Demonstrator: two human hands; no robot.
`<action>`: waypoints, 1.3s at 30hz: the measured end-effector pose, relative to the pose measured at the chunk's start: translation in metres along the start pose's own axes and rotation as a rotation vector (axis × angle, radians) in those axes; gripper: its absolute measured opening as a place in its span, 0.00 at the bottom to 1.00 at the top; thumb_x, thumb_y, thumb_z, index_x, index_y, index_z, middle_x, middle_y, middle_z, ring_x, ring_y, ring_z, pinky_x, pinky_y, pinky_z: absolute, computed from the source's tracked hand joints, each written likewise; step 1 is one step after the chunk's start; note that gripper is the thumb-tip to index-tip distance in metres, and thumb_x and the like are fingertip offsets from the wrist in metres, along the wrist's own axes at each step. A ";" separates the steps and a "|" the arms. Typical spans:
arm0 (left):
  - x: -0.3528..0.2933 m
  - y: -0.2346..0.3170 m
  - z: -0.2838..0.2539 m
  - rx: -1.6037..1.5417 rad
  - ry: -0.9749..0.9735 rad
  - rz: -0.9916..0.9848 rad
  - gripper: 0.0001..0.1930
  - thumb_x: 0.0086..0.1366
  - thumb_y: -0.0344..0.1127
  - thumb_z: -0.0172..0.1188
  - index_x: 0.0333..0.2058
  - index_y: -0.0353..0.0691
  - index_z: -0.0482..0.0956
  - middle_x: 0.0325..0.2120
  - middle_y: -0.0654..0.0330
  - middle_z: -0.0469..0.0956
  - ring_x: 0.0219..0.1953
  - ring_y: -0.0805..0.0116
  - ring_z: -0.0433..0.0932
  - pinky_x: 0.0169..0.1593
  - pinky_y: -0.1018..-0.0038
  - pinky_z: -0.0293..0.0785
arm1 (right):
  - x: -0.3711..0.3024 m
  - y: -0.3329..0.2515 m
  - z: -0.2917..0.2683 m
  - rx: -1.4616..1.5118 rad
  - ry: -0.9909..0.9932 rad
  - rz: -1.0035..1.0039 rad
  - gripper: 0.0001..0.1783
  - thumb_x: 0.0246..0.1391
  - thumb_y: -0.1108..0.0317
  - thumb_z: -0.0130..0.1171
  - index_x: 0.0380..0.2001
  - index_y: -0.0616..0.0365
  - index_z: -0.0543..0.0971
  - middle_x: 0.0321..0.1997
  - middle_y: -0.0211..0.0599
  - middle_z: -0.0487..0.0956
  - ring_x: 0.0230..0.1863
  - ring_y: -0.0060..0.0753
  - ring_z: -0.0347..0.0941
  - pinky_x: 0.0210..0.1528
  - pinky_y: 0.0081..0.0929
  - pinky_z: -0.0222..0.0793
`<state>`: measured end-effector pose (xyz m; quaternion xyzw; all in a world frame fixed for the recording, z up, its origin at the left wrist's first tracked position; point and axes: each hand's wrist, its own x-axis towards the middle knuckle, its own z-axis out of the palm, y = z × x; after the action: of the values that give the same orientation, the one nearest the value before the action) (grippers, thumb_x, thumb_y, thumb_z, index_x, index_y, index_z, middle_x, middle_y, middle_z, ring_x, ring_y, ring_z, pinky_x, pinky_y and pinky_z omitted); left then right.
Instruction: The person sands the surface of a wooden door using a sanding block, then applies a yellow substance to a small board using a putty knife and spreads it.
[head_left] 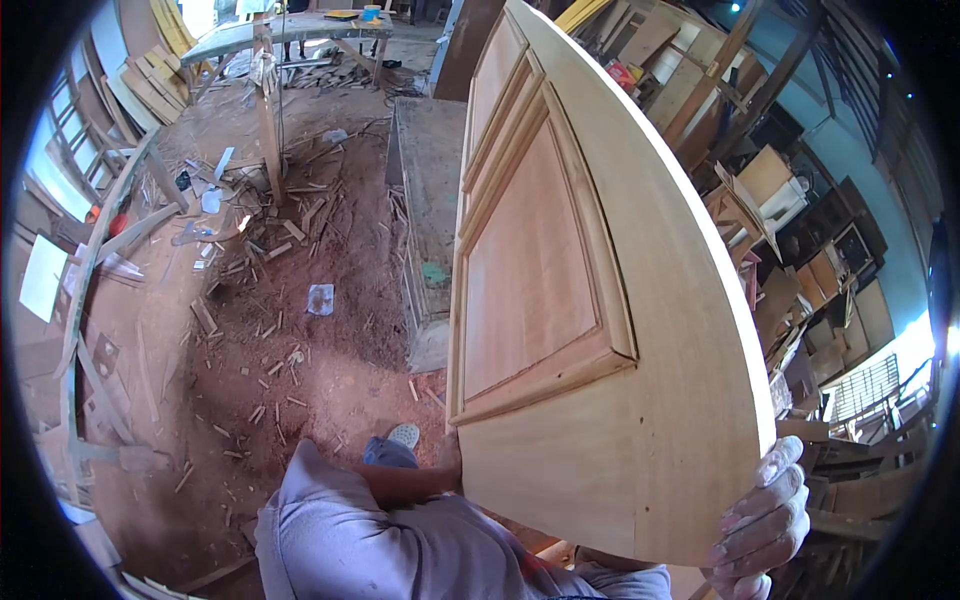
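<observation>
A large pale wooden panel door [690,330] is tilted up in front of me, with raised mouldings framing its recessed panels. My right hand [765,515] is closed around the door's near right corner, its dusty fingers wrapped over the edge. At the opposite edge, low on the left, my left hand [452,458] grips the door; its fingers are mostly hidden there. The left forearm reaches across from a grey sleeve [340,510]. Small dark holes dot the door's plain lower right part.
A long, worn wooden bench [425,210] stands just beyond the door's left side. Wood offcuts [265,260] and shavings litter the dirt floor, around a wooden post [268,120]. Another worktable [300,28] is at the far left. Stacked boards and furniture parts [800,250] crowd the right.
</observation>
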<state>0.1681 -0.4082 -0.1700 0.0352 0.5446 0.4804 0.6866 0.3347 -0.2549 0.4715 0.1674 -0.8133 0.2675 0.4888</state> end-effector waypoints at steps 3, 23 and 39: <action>-0.001 0.007 -0.003 0.014 0.000 0.006 0.50 0.64 0.83 0.45 0.66 0.44 0.70 0.63 0.53 0.72 0.63 0.57 0.72 0.57 0.57 0.72 | 0.002 -0.004 -0.001 0.003 0.001 -0.009 0.20 0.60 0.45 0.55 0.18 0.40 0.71 0.18 0.19 0.70 0.24 0.25 0.67 0.48 0.40 0.57; 0.013 0.013 0.051 0.059 -0.100 -0.015 0.50 0.64 0.83 0.45 0.67 0.46 0.69 0.65 0.54 0.70 0.65 0.57 0.69 0.58 0.58 0.71 | -0.019 -0.019 -0.030 0.053 -0.020 0.006 0.19 0.56 0.45 0.58 0.17 0.40 0.76 0.19 0.19 0.76 0.27 0.26 0.72 0.53 0.39 0.59; 0.034 0.019 0.147 -0.001 -0.192 -0.009 0.49 0.64 0.83 0.46 0.68 0.47 0.68 0.66 0.55 0.68 0.66 0.57 0.68 0.59 0.58 0.71 | -0.039 -0.013 -0.067 0.156 -0.016 0.002 0.16 0.52 0.48 0.61 0.16 0.41 0.79 0.18 0.20 0.80 0.30 0.27 0.76 0.57 0.37 0.60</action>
<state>0.2694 -0.3044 -0.1242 0.0784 0.4764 0.4720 0.7377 0.4071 -0.2251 0.4663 0.2062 -0.7941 0.3293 0.4673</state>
